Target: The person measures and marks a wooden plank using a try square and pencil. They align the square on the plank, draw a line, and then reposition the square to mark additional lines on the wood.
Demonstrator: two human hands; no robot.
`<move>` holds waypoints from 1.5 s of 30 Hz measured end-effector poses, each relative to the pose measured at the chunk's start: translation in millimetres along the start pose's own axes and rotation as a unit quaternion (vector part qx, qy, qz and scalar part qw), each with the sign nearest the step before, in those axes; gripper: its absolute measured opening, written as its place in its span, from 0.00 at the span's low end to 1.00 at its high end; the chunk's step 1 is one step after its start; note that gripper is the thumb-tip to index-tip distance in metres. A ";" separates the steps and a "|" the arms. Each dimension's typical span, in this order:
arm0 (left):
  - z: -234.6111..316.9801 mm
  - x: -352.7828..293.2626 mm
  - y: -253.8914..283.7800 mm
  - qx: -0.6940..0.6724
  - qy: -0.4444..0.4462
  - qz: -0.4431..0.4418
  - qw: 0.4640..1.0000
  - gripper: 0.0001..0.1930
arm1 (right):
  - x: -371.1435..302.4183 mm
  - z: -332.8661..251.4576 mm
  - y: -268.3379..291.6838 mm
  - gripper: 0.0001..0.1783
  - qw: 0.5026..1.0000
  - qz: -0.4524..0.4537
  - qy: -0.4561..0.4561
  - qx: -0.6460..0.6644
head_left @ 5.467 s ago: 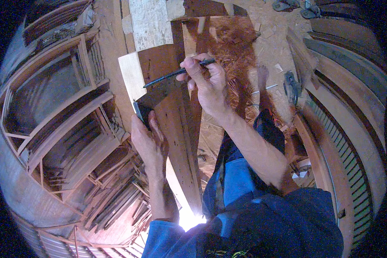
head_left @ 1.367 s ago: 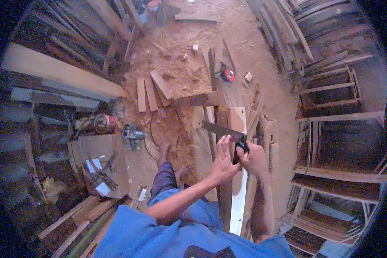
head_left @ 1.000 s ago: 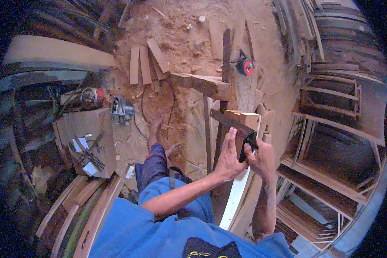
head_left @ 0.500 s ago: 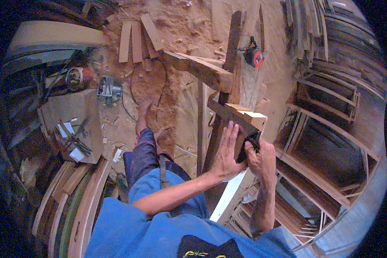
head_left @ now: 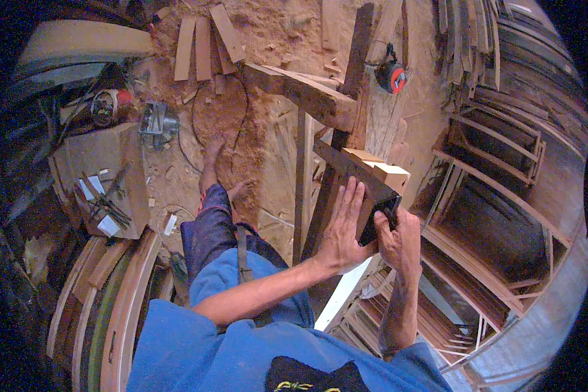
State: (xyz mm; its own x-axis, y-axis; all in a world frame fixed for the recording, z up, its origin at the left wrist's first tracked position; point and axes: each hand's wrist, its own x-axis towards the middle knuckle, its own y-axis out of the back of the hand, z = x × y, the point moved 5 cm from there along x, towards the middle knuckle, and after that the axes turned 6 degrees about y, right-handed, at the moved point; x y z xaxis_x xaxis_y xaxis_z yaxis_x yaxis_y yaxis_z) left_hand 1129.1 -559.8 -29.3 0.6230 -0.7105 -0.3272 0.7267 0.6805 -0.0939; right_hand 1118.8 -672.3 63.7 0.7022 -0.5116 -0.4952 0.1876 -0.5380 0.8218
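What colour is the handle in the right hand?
The handle is black, best seen in the head view.

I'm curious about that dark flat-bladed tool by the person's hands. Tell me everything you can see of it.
The flat-bladed tool has a long, straight, dull dark blade, possibly metal, and a black handle at its lower-right end. It slants across the wooden beam near the beam's pale end, its far tip toward the upper left. The right hand has the handle in its grip, partly hiding it; the left hand lies with outstretched fingers against the blade's near side.
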 end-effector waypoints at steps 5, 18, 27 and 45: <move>-0.2 0.7 0.2 -0.007 0.003 0.000 1.000 0.58 | 0.0 1.6 -0.7 0.18 1.000 -0.003 -0.004 -0.010; -0.4 0.8 1.0 -0.011 0.002 -0.005 1.000 0.58 | 1.2 -2.5 0.5 0.16 1.000 0.007 0.011 0.003; -1.5 0.8 0.2 -0.013 -0.001 -0.001 1.000 0.59 | 0.3 2.7 -2.8 0.16 1.000 0.012 0.003 -0.011; 3.2 1.2 2.3 0.008 0.039 -0.021 0.999 0.58 | 10.2 -18.4 48.7 0.23 0.995 0.098 0.014 0.010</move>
State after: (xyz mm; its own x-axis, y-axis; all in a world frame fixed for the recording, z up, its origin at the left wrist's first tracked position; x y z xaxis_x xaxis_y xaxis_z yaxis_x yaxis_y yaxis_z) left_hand 1132.4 -559.7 -26.9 0.5685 -0.7217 -0.3950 0.7562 0.6475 -0.0946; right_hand 1147.7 -691.4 103.8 0.7424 -0.5901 -0.3172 0.0310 -0.4428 0.8961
